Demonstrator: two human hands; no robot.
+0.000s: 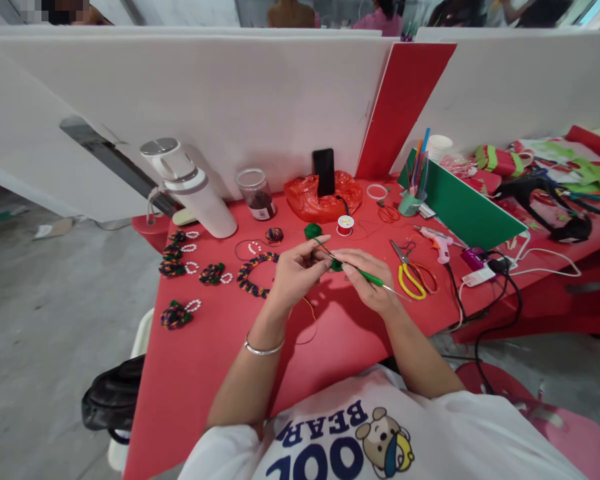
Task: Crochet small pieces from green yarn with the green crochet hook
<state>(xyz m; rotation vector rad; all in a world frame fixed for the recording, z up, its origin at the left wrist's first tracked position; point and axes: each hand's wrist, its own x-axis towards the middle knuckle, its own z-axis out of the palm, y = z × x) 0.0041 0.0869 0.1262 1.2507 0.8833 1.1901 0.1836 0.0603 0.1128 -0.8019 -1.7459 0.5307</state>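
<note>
My right hand grips a crochet hook with a green handle, its tip pointing toward my left hand. My left hand pinches green yarn, and a small green crocheted piece shows between the two hands; its shape is mostly hidden by fingers. Just beyond them sits a green yarn ball. Beside my left wrist lies a multicoloured crocheted ring, partly covered. A multicoloured yarn ball rests behind it, and a red thread spool stands beyond my right hand.
Several crocheted pieces with bead loops lie at the left. A white flask, a jar and a phone stand at the back. Yellow-handled pliers, scissors and a glue gun lie right.
</note>
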